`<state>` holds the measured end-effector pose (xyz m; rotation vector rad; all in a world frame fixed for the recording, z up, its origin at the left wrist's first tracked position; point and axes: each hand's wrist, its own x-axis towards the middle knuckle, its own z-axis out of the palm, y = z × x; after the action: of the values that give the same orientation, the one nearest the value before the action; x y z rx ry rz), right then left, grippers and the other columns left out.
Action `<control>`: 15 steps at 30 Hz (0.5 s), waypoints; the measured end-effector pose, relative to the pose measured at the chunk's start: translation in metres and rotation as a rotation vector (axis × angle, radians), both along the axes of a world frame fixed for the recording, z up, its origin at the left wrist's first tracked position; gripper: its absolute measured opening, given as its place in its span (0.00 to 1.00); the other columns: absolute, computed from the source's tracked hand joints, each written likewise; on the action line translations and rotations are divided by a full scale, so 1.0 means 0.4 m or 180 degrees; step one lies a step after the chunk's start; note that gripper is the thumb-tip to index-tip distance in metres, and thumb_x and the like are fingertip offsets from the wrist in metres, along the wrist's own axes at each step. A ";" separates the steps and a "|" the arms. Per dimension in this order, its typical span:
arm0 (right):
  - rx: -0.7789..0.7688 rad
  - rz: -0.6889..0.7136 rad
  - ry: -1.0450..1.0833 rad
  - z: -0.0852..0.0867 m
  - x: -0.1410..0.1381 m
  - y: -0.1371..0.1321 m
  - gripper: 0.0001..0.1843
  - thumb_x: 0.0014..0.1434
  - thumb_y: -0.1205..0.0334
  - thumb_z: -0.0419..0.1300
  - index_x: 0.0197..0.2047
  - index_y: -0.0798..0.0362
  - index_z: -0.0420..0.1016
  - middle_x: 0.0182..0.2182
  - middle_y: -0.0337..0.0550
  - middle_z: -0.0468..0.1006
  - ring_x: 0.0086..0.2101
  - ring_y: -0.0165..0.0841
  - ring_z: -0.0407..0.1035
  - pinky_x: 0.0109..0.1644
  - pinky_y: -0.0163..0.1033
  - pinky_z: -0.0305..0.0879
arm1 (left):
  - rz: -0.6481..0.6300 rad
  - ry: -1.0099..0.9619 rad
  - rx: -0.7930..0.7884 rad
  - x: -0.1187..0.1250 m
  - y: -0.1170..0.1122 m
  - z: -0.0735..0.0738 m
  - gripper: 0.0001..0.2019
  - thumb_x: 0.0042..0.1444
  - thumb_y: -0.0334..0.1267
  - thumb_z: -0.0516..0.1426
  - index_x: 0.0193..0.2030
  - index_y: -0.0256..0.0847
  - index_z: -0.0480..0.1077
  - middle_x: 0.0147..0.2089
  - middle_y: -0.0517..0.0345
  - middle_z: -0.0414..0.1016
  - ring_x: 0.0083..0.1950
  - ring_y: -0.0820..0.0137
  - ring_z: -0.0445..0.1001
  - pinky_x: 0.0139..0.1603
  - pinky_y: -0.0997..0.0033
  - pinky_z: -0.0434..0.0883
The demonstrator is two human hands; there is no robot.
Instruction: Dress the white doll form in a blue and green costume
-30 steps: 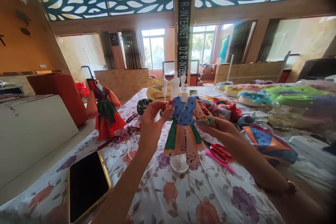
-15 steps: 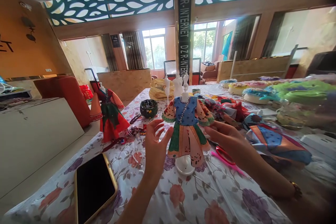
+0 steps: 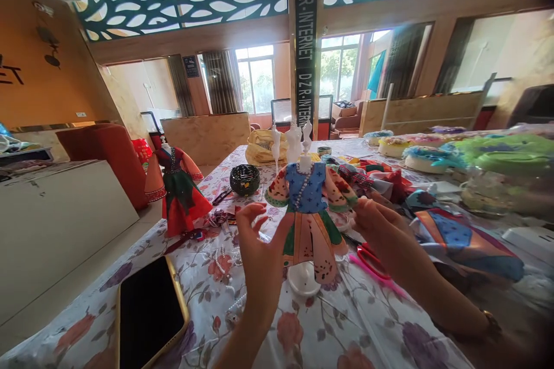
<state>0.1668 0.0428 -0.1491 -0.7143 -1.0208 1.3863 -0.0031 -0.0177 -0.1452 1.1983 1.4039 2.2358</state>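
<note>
Head view: so the little dress (image 3: 314, 187) was up on a white stand (image 3: 303, 287), right between the left hand (image 3: 262, 251) and the right hand (image 3: 378, 225).
Left: thumb and fingers spread apart, thumb right up by the skirt; honestly couldn't tell if it was touching.
Right: fingertips pinched together on the end of the nearest sleeve (image 3: 340, 187), bracelet (image 3: 491, 323) on that wrist.
Dress: blue top, slanting pearly trim, green and pinkish skirt panels.
Phone (image 3: 149, 308): dark screen, lying left of the left hand and nearer the camera.
Loose beads (image 3: 221, 262): white string, just left of the left hand.
Basket (image 3: 244, 180): small black one, just beyond the left hand.
Red dress (image 3: 188, 213): standing well off past the left hand, on its left.
Scissors (image 3: 373, 262): red handles, just below the right hand.
Cloth (image 3: 450, 233): blue and orange, heaped right of the right hand.
</note>
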 end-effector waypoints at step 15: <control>0.0003 -0.0032 -0.0324 0.029 0.021 -0.002 0.14 0.38 0.49 0.71 0.25 0.46 0.76 0.18 0.33 0.64 0.20 0.26 0.60 0.19 0.31 0.59 | -0.1732 -0.0320 -0.1277 0.002 0.008 -0.078 0.09 0.40 0.38 0.65 0.30 0.38 0.73 0.29 0.61 0.74 0.31 0.69 0.70 0.35 0.71 0.69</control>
<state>0.1750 0.0419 -0.1373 -0.7951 -1.0960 1.3518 -0.0024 -0.0145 -0.1766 1.1349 1.2219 1.5387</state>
